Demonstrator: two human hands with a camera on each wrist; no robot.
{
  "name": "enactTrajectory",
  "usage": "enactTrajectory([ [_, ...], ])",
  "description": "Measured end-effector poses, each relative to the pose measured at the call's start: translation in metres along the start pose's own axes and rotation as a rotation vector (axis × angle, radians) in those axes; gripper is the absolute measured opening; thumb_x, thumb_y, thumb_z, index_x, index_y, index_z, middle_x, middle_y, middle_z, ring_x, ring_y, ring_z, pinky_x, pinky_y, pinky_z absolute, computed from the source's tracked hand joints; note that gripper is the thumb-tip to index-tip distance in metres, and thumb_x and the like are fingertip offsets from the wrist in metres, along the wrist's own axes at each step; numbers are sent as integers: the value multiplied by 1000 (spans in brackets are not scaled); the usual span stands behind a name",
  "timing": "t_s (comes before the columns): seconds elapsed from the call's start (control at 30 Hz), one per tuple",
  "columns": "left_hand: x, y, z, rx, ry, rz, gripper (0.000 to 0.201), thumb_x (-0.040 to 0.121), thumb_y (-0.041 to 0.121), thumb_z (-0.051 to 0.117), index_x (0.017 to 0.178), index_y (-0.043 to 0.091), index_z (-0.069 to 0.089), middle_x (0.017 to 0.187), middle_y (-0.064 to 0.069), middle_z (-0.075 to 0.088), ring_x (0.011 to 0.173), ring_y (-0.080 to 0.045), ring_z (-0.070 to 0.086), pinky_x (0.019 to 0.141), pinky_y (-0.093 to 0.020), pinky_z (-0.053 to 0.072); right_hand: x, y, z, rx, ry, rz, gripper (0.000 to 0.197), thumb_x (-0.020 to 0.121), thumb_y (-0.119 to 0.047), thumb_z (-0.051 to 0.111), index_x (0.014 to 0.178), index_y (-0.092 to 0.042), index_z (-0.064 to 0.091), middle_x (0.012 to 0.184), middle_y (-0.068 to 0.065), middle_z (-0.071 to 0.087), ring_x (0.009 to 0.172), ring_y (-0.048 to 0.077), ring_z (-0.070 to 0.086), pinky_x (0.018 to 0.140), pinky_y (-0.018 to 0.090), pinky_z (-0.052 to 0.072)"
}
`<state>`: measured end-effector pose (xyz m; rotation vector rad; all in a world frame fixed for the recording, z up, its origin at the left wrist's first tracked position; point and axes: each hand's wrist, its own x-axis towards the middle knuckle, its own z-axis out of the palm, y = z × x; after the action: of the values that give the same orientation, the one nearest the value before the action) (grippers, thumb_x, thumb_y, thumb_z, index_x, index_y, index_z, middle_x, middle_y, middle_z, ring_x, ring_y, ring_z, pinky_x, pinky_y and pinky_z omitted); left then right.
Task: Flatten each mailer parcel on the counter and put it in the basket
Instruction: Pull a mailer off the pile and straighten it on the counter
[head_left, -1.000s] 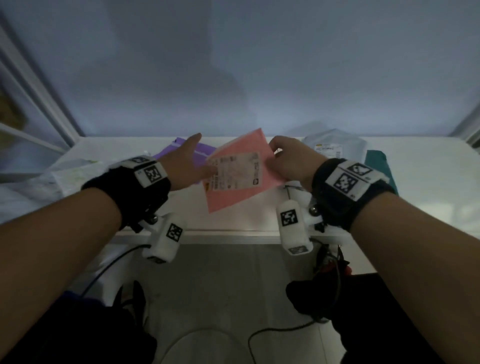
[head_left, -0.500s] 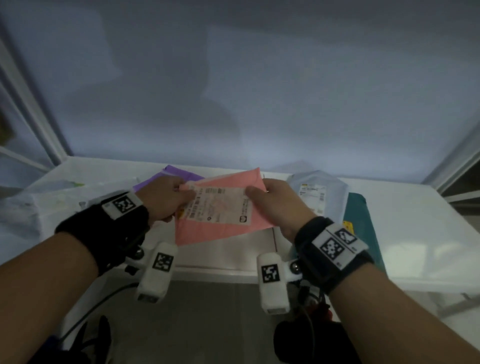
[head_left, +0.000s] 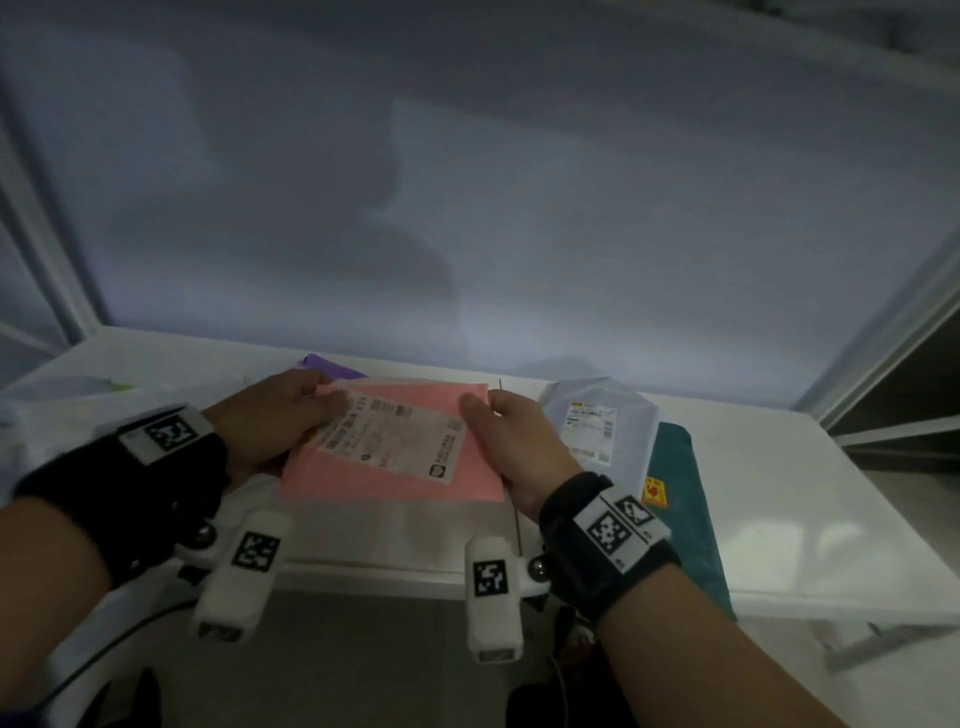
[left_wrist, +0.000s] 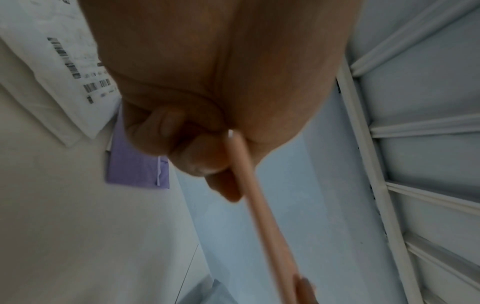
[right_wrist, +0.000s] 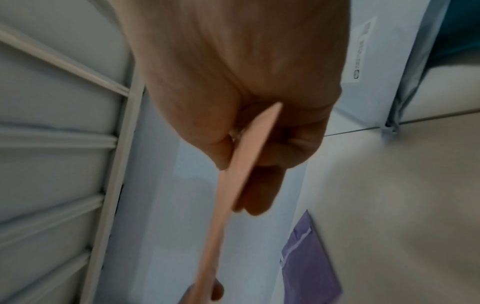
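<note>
Two hands share one pink mailer (head_left: 384, 467), and from my remote seat it looks lifted just clear of the white counter (head_left: 779, 514), label side up, over the near-middle of the surface. My left hand (head_left: 270, 426) pinches its edge at nine o'clock, thumb on top by the label (head_left: 392, 436); the left wrist view shows the fingers curled under the thin pink sheet. My right hand (head_left: 511, 441) pinches the opposite edge at three o'clock, and the right wrist view shows the same clamp, thumb over and fingers beneath.

I judge the step in hand to be laying this parcel down to flatten it. To do it well I would keep the two pinches level, pull gently apart so the sheet is taut, set it flat on the bare counter at six o'clock of the purple mailer (head_left: 332, 366), then let go and press with flat palms from the middle outward.

Beyond it, the purple mailer peeks out at twelve o'clock, a pale blue mailer (head_left: 597, 415) lies at three o'clock just beside my right hand, and a teal mailer (head_left: 680, 499) sits further that way. I cannot see the basket in any view
</note>
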<state>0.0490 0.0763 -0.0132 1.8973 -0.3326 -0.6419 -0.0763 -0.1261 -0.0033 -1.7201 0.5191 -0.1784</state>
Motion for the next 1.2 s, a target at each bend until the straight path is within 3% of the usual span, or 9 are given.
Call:
enactTrajectory([
  [0.23,6,-4,2,212,129,139,21,99,26,51,103,9,63,98,-14,70,91,-34,67,87,-48,52,23,22,15,-231,135,-126,52,83,-59,38,96,-14,60,102,8,69,94,29,67,87,51,55],
  [0.3,7,-4,4,241,157,158,21,98,25,51,102,7,62,100,-13,69,88,-30,65,81,-38,51,21,23,14,-264,117,-105,45,87,-54,40,95,-15,60,99,6,69,90,27,67,84,48,56],
  [0.4,8,-5,11,391,196,160,18,99,23,49,101,9,59,101,-8,62,93,-23,58,67,-24,31,22,30,10,-317,78,-56,27,99,-36,46,92,-11,56,90,7,68,73,22,64,59,31,55],
  [0.47,14,-16,12,447,186,106,23,100,23,47,112,7,58,107,-8,59,104,-26,58,70,-22,32,24,43,10,-290,22,38,16,99,-27,49,91,-13,51,83,10,63,62,20,57,49,26,47],
  [0.53,23,-32,12,424,160,-14,33,99,25,47,123,5,54,107,-16,61,96,-30,60,77,-28,43,28,56,12,-263,-11,95,9,97,-20,52,93,-12,51,88,15,63,66,22,59,60,35,55],
  [0.63,36,-52,15,398,145,-128,27,95,25,53,116,7,55,83,-11,60,69,-26,57,54,-27,44,35,73,18,-349,-8,144,5,96,-17,52,93,-13,50,98,16,67,82,27,66,75,44,60],
  [0.8,53,-69,26,521,96,-196,33,93,24,60,121,10,51,101,-14,67,77,-27,64,51,-24,42,45,95,23,-501,25,181,3,91,-21,52,91,-19,49,99,9,66,90,28,67,82,47,58],
  [0.97,61,-84,31,738,113,-178,49,92,28,58,136,14,42,132,-14,52,110,-32,55,86,-35,46,46,108,20,-702,54,232,14,100,-22,45,107,-11,50,108,9,61,95,25,56,80,31,41],
  [1.2,54,-74,52,971,59,-2,47,92,36,53,137,24,42,144,-4,42,126,-26,46,100,-36,40,41,99,21,-898,135,218,29,95,-23,50,120,-14,41,124,12,51,108,33,53,89,44,48],
])
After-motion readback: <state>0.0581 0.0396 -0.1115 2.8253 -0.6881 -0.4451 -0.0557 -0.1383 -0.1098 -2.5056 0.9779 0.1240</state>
